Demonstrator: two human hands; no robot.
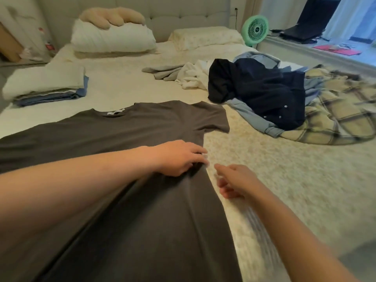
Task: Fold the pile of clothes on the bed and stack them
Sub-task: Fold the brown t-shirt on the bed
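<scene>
A dark grey T-shirt (126,139) lies spread flat on the cream bed (264,169), collar away from me. My left hand (179,157) rests on its right side edge below the sleeve, fingers curled and pinching the fabric there. My right hand (234,181) hovers just right of that edge over the bedcover, fingers loosely curled, blurred and holding nothing. A folded stack (46,86) of white, beige and blue clothes sits at the far left. An unfolded pile (258,86) of dark navy, light blue, white and grey garments lies at the right.
A plaid blanket (341,117) is bunched at the right edge beside the pile. Pillows (114,37) lean against the headboard. A green fan (255,29) and a laptop (309,21) stand on the window ledge beyond the bed.
</scene>
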